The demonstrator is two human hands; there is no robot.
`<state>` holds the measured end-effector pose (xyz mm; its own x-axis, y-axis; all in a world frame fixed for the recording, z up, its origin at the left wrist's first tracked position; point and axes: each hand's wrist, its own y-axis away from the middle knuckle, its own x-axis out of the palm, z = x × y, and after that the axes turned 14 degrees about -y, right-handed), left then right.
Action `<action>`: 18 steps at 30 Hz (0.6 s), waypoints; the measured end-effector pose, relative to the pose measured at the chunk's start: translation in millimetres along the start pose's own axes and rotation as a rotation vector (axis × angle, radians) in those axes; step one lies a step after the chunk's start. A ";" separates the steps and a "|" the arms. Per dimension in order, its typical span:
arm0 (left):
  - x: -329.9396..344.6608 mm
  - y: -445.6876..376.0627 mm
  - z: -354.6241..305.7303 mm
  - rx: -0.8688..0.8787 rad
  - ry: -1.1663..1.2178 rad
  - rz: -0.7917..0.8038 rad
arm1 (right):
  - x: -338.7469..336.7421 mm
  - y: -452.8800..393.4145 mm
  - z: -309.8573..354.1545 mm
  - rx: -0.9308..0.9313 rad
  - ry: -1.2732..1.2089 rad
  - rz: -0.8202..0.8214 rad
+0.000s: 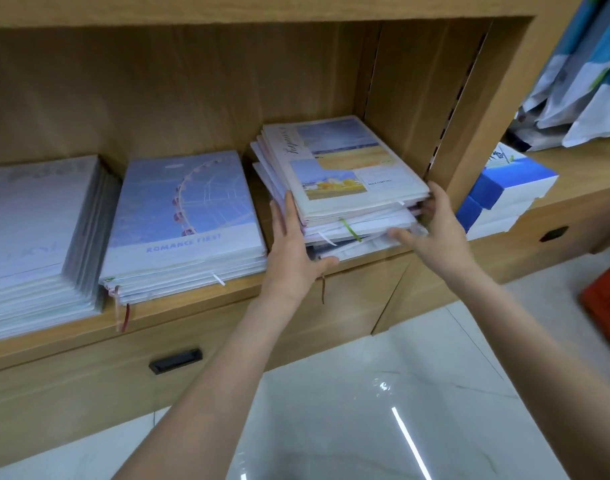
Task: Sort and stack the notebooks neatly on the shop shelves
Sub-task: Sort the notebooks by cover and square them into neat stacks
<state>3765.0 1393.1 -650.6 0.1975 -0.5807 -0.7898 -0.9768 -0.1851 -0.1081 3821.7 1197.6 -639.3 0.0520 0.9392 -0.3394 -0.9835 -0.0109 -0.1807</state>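
Uneven notebook stack [341, 174] lay at right end of wooden shelf [192, 296], left hand [291, 247] pressed flat against its left edge, fingers straight, right hand [435, 226] curled around its right front corner, ferris-wheel notebook pile [186, 220] just beside, paper reams [504, 195] beyond the divider.

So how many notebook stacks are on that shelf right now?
3: a left stack, a middle stack with the ferris-wheel cover, and an uneven right stack between both hands. More may sit beyond the frame's left edge.
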 end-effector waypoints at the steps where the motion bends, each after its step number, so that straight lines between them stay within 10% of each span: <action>1: -2.4 0.4 1.4 0.007 -0.008 0.036 | 3.6 5.3 -8.1 -0.030 0.000 -0.027; 18: 12.4 12.5 19.9 -0.135 0.013 -0.196 | 22.4 -1.2 -20.6 0.155 -0.229 0.065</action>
<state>3753.6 1399.4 -673.8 0.3845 -0.5328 -0.7539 -0.8996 -0.3994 -0.1766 3827.6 1211.5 -665.7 -0.0352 0.9916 -0.1248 -0.9992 -0.0375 -0.0157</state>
